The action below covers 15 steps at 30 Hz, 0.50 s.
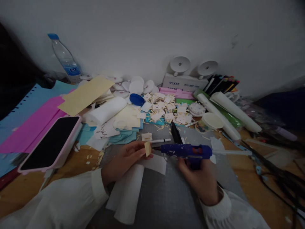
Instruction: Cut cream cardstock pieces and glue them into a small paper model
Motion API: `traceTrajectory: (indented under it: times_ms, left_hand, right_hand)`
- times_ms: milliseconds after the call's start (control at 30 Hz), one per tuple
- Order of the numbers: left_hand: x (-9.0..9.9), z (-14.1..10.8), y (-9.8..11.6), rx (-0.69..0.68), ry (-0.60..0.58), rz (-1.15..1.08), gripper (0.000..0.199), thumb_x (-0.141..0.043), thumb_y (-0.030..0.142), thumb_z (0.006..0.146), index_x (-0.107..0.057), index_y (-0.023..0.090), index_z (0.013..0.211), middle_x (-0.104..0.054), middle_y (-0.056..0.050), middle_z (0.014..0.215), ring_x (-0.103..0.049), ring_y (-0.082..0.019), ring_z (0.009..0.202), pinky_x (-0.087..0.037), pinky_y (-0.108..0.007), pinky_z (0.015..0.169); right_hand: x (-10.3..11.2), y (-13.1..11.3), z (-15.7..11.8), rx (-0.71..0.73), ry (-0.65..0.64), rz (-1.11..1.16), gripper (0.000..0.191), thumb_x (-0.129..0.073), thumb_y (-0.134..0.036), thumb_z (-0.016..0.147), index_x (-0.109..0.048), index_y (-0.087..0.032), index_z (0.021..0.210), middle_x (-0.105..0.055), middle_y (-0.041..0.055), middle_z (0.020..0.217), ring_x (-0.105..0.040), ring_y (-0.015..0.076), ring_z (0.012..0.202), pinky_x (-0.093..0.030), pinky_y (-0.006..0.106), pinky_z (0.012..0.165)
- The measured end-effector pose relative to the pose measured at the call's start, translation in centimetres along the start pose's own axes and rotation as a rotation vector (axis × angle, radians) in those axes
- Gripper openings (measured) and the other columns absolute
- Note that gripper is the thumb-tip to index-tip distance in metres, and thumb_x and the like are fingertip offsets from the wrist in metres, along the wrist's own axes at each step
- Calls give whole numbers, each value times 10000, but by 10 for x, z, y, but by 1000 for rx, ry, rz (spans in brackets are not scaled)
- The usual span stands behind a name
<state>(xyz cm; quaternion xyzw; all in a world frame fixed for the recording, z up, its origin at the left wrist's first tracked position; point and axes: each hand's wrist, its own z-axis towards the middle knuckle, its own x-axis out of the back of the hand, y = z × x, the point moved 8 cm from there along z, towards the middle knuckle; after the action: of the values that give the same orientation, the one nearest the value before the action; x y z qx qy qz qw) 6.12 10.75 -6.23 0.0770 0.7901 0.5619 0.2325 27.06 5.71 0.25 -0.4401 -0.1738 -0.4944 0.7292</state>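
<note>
Between its fingertips, my left hand pinches a small tan paper piece. My right hand is wrapped round the handle of a blue glue gun, whose dark nozzle points left, close to the paper piece. A clear glue stick sticks out of the gun's back. Just beyond my left fingers lie another small pale piece and a white pen. A roll of white paper rests on the grey mat below my left hand.
Many small pale paper pieces with sticks are heaped behind the mat. A phone, coloured paper and a bottle are at the left. A paper cup, white rolls and dark cables lie at the right.
</note>
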Motion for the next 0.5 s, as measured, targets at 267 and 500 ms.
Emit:
traceTrajectory:
  times_ms: [267,500]
  left_hand:
    - [-5,-3,8,10,-5,97,295,-626,256,781,-631,251,1076,-688,-8,1044,-650,-213,987,-477,-339,915]
    - [-11,-3,12,-31,-60,76,288,-665,221,748,-617,208,1031,-673,-21,1015,-615,-198,1009,-443,-336,932]
  right_hand:
    - [-2,-4,1,35,-13,-49,225,-585,-416,764,-577,-193,735,-571,-20,499,-547,157,404,-389,254,416]
    - [-5,-4,-2,59,-35,-68,231,-564,-423,773,-593,-193,777,-565,-28,491,-524,152,379,-350,250,394]
